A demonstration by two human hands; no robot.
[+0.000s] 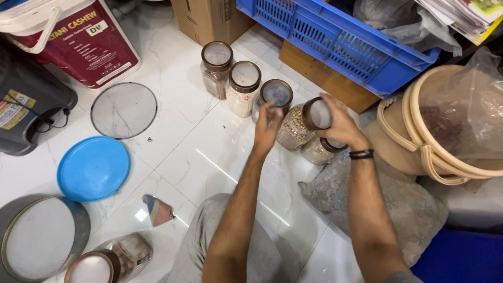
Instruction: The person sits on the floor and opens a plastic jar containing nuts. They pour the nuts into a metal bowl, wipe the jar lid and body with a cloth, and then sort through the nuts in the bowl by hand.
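Observation:
A clear jar of pale round legumes (295,124) is tilted toward me on the white floor. My right hand (338,123) grips its brown lid (317,113). My left hand (269,126) steadies the jar's left side. Behind it stands a row of three brown-lidded jars (244,88), one more jar (320,151) sits just under my right wrist.
A blue round lid (93,167) and a wire mesh disc (124,109) lie on the floor at left. A steel sieve (41,238) and another jar (110,260) sit bottom left. A blue crate (346,44), beige buckets (445,136) and a red-white tub (73,36) ring the area.

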